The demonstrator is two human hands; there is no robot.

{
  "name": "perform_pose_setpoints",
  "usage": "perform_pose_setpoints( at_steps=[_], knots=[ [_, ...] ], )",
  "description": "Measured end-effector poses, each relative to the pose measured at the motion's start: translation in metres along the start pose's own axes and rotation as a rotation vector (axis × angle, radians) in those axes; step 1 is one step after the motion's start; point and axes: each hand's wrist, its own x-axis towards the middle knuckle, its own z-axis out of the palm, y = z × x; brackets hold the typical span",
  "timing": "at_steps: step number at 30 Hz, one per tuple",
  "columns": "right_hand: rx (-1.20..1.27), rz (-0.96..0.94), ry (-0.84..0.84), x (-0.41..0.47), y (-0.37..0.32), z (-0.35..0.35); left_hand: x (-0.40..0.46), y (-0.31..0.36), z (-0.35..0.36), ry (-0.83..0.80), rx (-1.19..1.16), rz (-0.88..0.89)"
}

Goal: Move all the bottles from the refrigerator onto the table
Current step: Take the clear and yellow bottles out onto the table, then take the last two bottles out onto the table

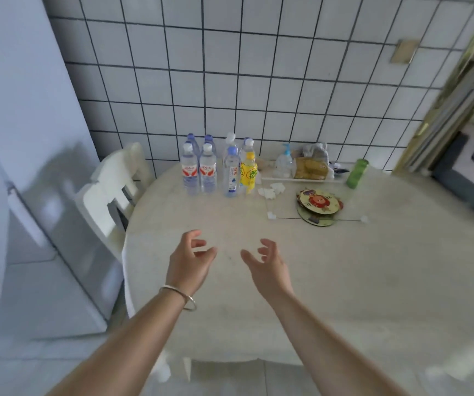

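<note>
Several plastic bottles stand grouped at the far left of the round table (330,281), against the tiled wall. Among them are two clear water bottles with red labels (198,172), a taller clear bottle with a blue cap (231,172) and a yellow drink bottle (248,171). The refrigerator (24,138) is at the left with its door shut. My left hand (190,261), with a silver bangle on the wrist, and my right hand (267,267) hover over the near part of the table. Both hold nothing, fingers spread and curled.
A white chair (113,190) stands between the refrigerator and the table. At the back of the table are a pump bottle (284,164), a bagged package (312,167), a green cylinder (357,172), crumpled tissues (271,190) and round coasters (318,205). A doorway opens at the right.
</note>
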Motion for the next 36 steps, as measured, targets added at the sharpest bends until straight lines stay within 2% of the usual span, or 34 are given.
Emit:
perform_pose_setpoints(
  at_steps=[6, 10, 15, 20, 28, 36],
  knots=[
    [0.001, 0.062, 0.085, -0.108, 0.013, 0.016, -0.074, -0.027, -0.038, -0.139, -0.023, 0.064],
    [0.061, 0.126, 0.151, -0.184, 0.011, 0.035, -0.121, -0.048, -0.080, -0.231, 0.053, 0.132],
    [0.058, 0.036, 0.129, -0.253, -0.017, 0.046, -0.171, -0.048, -0.134, -0.239, 0.026, 0.173],
    [0.015, -0.061, 0.090, -0.304, -0.031, 0.062, -0.225, -0.056, -0.180, -0.147, -0.043, 0.240],
    [-0.095, -0.174, -0.155, -0.371, -0.052, 0.133, -0.276, -0.102, -0.271, 0.121, -0.144, 0.144],
    [-0.220, -0.376, -0.331, -0.410, -0.116, 0.245, -0.261, -0.148, -0.396, 0.330, -0.169, 0.155]
  ],
)
